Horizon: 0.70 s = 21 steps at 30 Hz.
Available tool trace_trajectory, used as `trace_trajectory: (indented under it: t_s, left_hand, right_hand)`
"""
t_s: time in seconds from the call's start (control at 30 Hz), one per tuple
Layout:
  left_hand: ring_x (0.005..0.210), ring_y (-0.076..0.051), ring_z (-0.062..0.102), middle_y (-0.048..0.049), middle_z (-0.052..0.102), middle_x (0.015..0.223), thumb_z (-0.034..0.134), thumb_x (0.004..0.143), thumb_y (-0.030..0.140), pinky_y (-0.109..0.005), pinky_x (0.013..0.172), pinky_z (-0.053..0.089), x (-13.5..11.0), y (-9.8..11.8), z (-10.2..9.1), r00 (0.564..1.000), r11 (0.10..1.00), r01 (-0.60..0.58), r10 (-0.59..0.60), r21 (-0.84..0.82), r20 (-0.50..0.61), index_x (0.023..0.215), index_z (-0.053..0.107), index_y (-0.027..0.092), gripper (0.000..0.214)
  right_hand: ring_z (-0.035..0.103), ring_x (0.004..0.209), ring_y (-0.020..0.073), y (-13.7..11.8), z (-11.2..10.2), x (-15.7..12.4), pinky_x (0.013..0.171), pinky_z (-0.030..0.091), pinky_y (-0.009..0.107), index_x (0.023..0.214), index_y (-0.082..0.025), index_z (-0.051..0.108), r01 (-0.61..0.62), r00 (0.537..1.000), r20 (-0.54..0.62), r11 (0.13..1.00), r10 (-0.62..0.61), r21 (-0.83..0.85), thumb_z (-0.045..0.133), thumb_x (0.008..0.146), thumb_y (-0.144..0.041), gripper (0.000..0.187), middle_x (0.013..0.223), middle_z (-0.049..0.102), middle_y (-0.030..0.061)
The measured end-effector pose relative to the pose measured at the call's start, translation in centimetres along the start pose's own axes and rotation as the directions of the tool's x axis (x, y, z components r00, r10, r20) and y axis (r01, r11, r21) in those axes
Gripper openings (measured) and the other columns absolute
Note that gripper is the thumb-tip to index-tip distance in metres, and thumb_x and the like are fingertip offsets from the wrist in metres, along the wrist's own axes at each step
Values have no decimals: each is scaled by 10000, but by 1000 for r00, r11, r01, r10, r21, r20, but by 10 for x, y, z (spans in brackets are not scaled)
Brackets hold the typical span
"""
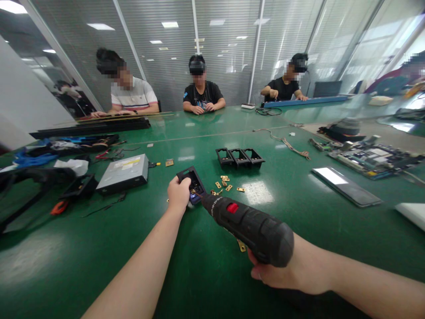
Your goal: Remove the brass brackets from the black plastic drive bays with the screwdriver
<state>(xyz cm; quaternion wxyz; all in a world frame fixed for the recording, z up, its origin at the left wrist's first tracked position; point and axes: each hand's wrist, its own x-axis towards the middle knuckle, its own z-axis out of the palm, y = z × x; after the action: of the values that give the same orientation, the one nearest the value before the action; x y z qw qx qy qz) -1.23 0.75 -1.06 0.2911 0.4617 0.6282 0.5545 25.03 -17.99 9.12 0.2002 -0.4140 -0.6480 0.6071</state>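
Note:
My left hand (178, 195) grips a black rectangular plastic housing (190, 174) by its left side, thumb over the edge, the open side facing me. My right hand (282, 266) is closed round a black cordless drill (252, 221) with a red switch on top. The drill's bit points into the housing; whether it touches a screw inside is hard to see. Small brass plates (229, 188) lie scattered just beyond the chuck, and another brass plate (241, 245) shows beneath the drill. Three more black housings (238, 157) stand in a row farther back.
A silver optical drive (124, 173) lies left of my hand, with cables and a black strap beyond. On the right are a phone (345, 186) and a circuit board (378, 155). Several people sit across the green table (99, 266), one by a long blue bar (305, 102).

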Motion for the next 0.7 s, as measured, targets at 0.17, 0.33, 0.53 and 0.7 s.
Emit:
trace_trajectory:
  t_s: [0.17, 0.33, 0.53, 0.7]
  left_hand:
    - [747, -213, 579, -31, 661, 736, 595, 644, 409, -307, 684, 423, -2, 3, -1, 1000, 1000, -2, 2, 3, -8, 690, 640, 209, 210]
    - [734, -217, 585, -23, 629, 705, 591, 647, 407, -307, 667, 420, -3, 3, -1, 1000, 1000, 0, 0, -13, 2, 681, 629, 212, 202]
    - [757, -219, 593, -31, 647, 727, 590, 660, 405, -306, 687, 430, 0, -1, -2, 1000, 1000, -10, 11, -17, 9, 704, 649, 205, 213]
    - [751, -214, 591, -27, 635, 719, 589, 660, 405, -305, 684, 427, -1, -2, -2, 1000, 999, -8, 8, -31, 18, 697, 648, 197, 219]
  right_hand:
    - [477, 606, 123, 1, 0, 0, 511, 366, 242, 728, -212, 502, 32, 999, -5, 999, -31, 18, 767, 687, -235, 269, 689, 537, -27]
    - [479, 604, 126, 3, -1, 0, 512, 361, 246, 719, -210, 495, 36, 999, -3, 996, -36, -78, 734, 711, -210, 239, 679, 536, -26]
    - [458, 593, 113, 0, -1, 1, 493, 350, 227, 714, -208, 498, -3, 1000, -4, 995, 3, -96, 728, 698, -180, 232, 668, 522, -35]
    - [451, 585, 104, 0, 0, 0, 484, 332, 212, 697, -211, 474, -19, 1000, -10, 996, 18, -85, 724, 673, -152, 258, 655, 508, -44]
